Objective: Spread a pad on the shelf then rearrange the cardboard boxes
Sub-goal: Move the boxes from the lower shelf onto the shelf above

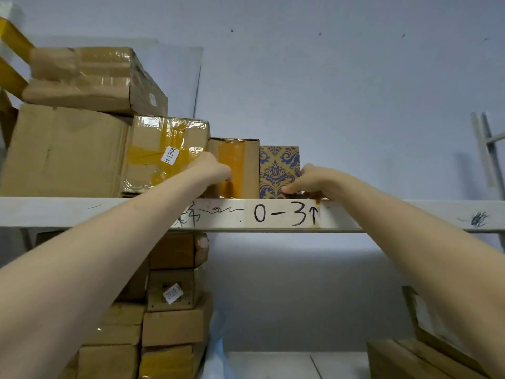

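Judging both light and stiff: left hand (211,169) curls round taped box (244,165), right hand (308,181) pinches patterned box (277,168) at low corner; best squeezed by outer sides.

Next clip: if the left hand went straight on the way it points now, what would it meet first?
The narrow box with orange tape: the left hand points up and inward at its front left edge and seems already to touch it, though depth is unclear.

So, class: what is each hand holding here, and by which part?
The left hand grips the narrow orange-taped box at its lower left edge; the right hand pinches the blue-patterned box at its lower right corner.
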`<state>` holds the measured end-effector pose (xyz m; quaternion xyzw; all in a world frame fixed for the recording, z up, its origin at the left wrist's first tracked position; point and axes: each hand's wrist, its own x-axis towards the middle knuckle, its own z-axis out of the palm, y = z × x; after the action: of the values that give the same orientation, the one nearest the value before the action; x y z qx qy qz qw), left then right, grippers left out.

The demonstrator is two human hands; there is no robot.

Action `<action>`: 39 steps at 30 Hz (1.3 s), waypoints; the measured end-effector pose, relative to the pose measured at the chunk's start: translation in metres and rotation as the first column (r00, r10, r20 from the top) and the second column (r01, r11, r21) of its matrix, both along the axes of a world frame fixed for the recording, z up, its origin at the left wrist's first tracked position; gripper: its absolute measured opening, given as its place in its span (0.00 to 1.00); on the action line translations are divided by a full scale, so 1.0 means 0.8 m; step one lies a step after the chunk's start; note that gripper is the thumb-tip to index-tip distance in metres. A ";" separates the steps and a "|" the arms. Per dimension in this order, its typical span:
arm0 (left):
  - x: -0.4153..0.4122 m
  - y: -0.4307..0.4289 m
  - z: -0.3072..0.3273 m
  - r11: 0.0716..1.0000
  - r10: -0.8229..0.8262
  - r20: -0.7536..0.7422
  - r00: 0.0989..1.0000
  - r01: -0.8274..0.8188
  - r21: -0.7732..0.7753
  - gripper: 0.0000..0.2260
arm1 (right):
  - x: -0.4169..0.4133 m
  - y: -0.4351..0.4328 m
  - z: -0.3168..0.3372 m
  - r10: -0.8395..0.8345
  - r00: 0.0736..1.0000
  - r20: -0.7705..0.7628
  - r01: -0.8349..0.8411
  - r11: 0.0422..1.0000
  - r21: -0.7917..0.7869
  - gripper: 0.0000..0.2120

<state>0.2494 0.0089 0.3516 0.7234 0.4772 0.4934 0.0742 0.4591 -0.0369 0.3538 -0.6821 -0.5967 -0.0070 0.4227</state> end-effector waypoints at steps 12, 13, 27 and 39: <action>0.002 -0.020 -0.011 0.996 0.087 0.080 0.993 -0.087 -0.003 0.21 | -0.011 -0.031 -0.017 -0.048 0.994 0.095 0.032 0.987 0.157 0.23; 0.003 -0.026 -0.015 0.992 0.126 0.076 0.989 -0.127 0.012 0.29 | -0.011 -0.034 -0.020 -0.068 0.993 0.092 0.045 0.972 0.230 0.24; 0.150 -0.160 -0.141 0.836 -0.169 -0.033 0.985 0.161 0.525 0.21 | 0.081 -0.123 -0.169 0.011 0.966 0.260 -0.208 0.633 0.746 0.09; 0.303 -0.172 -0.306 0.944 -0.324 -0.196 0.926 0.330 -0.002 0.15 | 0.237 -0.188 -0.347 -0.434 0.847 0.306 0.335 0.884 0.326 0.12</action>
<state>0.4922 -0.1287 0.1067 0.8383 0.3472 0.4089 0.0976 0.6484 -0.1876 0.0760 -0.7132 -0.5090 -0.2988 0.3782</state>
